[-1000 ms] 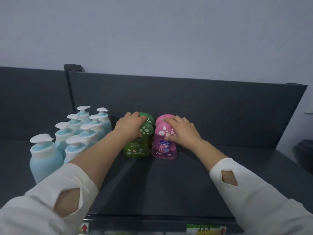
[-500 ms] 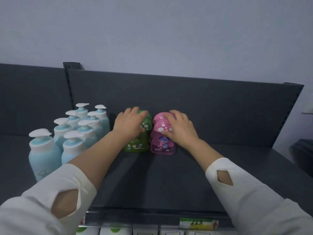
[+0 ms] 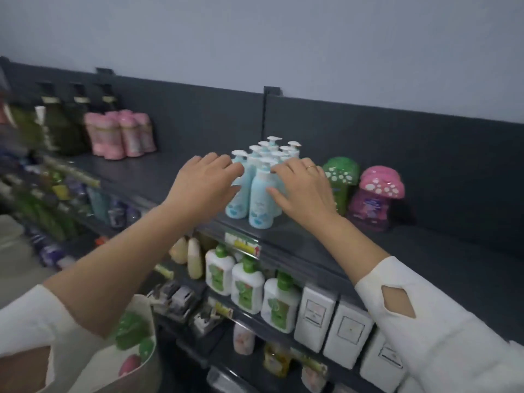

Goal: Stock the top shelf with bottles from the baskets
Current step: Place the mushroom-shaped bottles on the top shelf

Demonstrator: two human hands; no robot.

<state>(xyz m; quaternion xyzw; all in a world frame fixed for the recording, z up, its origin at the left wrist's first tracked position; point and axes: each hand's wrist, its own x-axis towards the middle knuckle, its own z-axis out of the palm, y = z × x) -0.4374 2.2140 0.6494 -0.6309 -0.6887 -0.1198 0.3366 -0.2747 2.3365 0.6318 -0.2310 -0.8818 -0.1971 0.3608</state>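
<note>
Both hands are up at the dark grey top shelf (image 3: 425,251), middle of the frame. The left hand (image 3: 204,185) is spread wide, released, nothing in it, its fingertips just reaching the left flank of the cluster of light blue plastic pump bottles (image 3: 261,191). The right hand (image 3: 303,191) is also released, fingers fanned and thumb against the front bottle, so the group sits bracketed between two flat palms. It looks like a squaring-up of the row rather than a lift. Right of centre stand the green mushroom-shaped bottle (image 3: 340,177) and the pink mushroom-shaped bottle (image 3: 374,197), upright and side by side, the green one just behind the right wrist. At lower left the pale basket (image 3: 140,306) shows green and pink shapes inside, so there seems to be more to stock. The danger, I'd say, is that these pump bottles are tall, narrow and tightly packed, with the front one close to the shelf lip. An uneven squeeze could tip one into its neighbours, or nudge the front one over the edge onto the white bottles with green caps (image 3: 246,287) below. A careless right wrist could also clip the green bottle.
</note>
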